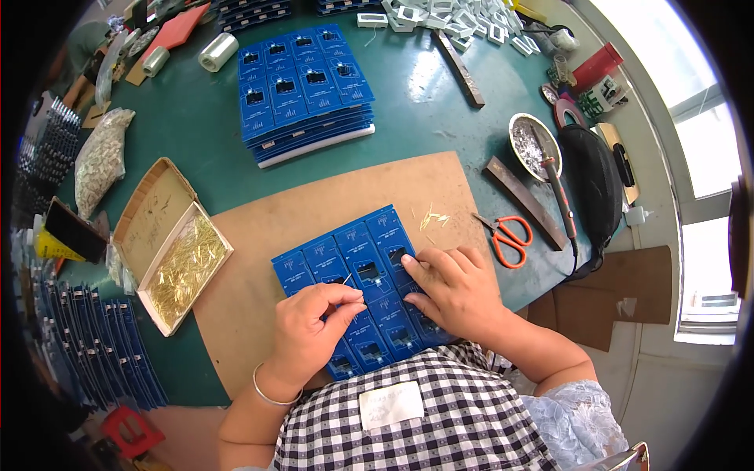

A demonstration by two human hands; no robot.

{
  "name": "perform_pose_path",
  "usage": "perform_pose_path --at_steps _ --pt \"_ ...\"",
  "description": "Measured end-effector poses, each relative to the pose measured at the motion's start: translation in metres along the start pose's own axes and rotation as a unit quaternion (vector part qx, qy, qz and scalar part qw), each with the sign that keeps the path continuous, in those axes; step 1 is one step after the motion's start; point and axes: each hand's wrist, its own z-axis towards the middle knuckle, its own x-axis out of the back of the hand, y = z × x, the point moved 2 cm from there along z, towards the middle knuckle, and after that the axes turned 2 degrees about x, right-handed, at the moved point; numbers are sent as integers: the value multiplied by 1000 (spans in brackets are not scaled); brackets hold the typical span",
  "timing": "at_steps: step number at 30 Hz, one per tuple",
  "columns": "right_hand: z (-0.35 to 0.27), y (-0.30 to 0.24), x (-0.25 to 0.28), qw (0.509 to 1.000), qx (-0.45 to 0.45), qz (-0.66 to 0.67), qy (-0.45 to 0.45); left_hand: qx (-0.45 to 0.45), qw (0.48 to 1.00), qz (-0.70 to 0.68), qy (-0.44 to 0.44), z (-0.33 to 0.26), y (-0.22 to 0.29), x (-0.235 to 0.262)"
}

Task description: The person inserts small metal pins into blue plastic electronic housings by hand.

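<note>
Pinched between the thumb and forefinger of the left hand is a thin pin, held tilted over the middle of a blue circuit board. That grip is narrow, the fingertips nearly meeting, with the other fingers curled toward the palm. The right hand lies palm down on the board's right side, thumb and forefinger spread apart; nothing shows between them. Both elbows are bent: the left forearm rises steeply from the lower edge, a bracelet at its wrist, while the right comes in slantwise from a pale lacy sleeve.

The board sits askew on a tan cardboard sheet, its near edge close against a checked apron. A few loose brass pins are scattered just beyond its upper right corner, with orange-handled snips farther right. Left of the sheet, an open box holds many more pins.

Underneath spreads a green tabletop. On it, a stack of blue boards stands at the back, and a soldering iron leans on a bowl of silvery scraps at right. Beyond the table, a bright window lines the right wall.
</note>
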Motion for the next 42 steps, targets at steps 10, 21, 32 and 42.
perform_pose_path --at_steps 10,21,32,42 --pt "3 5 1 998 34 -44 14 -18 1000 17 -2 1 0 0" --pt "12 10 5 996 1 90 5 42 999 -17 7 -1 2 4" --pt "37 -18 6 912 17 409 21 118 959 -253 -51 -8 3 4" --pt "25 -47 -22 714 -69 696 29 179 881 -433 -66 -11 6 -1"
